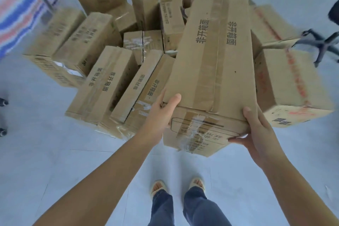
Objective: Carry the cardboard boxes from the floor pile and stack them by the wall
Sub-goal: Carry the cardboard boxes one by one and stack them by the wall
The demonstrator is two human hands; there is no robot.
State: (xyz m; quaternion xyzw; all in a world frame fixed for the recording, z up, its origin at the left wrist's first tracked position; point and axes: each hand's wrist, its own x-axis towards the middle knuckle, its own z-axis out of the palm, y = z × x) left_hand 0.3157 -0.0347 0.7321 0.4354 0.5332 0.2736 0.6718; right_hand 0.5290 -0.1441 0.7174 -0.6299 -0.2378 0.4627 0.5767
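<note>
At nine o'clock the floor pile (pixel 102 71) lies in a loose heap on the pale floor (pixel 45 152), many cartons lying flat, a few taller ones toward twelve o'clock. The left hand (pixel 161 113) grips the near left corner of the long box (pixel 214 57), thumb lying on the top face and fingers hidden underneath. The box sits in the middle of the view, held above the heap; whether its far end rests on other cartons cannot be told. Its long axis runs from six o'clock at the hands out toward twelve, near end toward the person, taped top face with printed characters upward. The right hand (pixel 256 134) clasps the near right corner, thumb up the side edge, fingers curled across the end face.

This looks like the pick-up step: one box taken, none seen by a wall. Next the person would need to draw it clear of the large carton (pixel 289 82) at three o'clock, turn, and keep the far end level.
</note>
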